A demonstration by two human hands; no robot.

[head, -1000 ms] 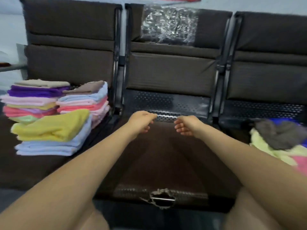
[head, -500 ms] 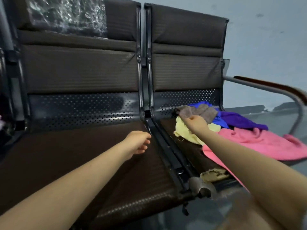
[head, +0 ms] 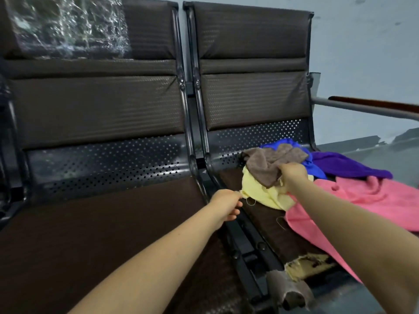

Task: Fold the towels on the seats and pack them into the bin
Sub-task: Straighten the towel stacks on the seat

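Farthest left of the left grip, the middle seat lies bare and flat, probably the surface where a towel can be spread for folding; crinkled plastic wrap clings to its backrest above. The left hand has its fingers curled, pinching the near corner of the yellow towel right at the metal divider between the seats, a loose thread dangling just beyond its fingertips. Holding a corner makes sense, since it lets the cloth open out as it is drawn across.

Just right of that grip, the right hand is closed over the heap where the brown towel overlaps the yellow one (which of the two it holds, or both, I cannot tell). Behind this grip lie a blue towel and a purple towel; to its right a pink towel spills over the torn right seat. All five remain unfolded, and no bin is in view.
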